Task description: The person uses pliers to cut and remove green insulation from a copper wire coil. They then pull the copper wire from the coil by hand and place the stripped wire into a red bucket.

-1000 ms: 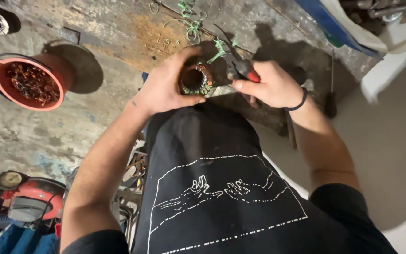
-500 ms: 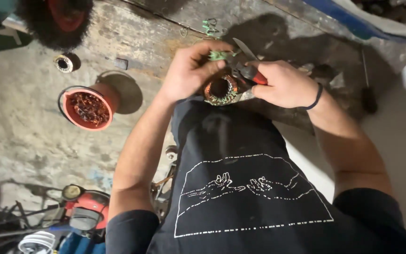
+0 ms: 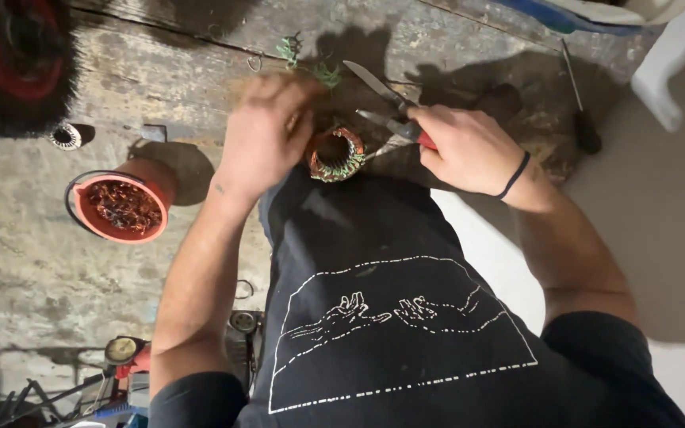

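near the top centre of the frame my left hand (image 3: 267, 131), blurred, curls its fingers against the ring-shaped copper coil (image 3: 336, 154), which sits at the bench edge. just right of it my right hand (image 3: 469, 150) grips red-handled scissors (image 3: 390, 107), blades apart. a red bucket (image 3: 120, 208) of copper scraps sits at left.

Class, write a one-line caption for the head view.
Left hand steadies a wound coil ring; right hand holds open cutters.
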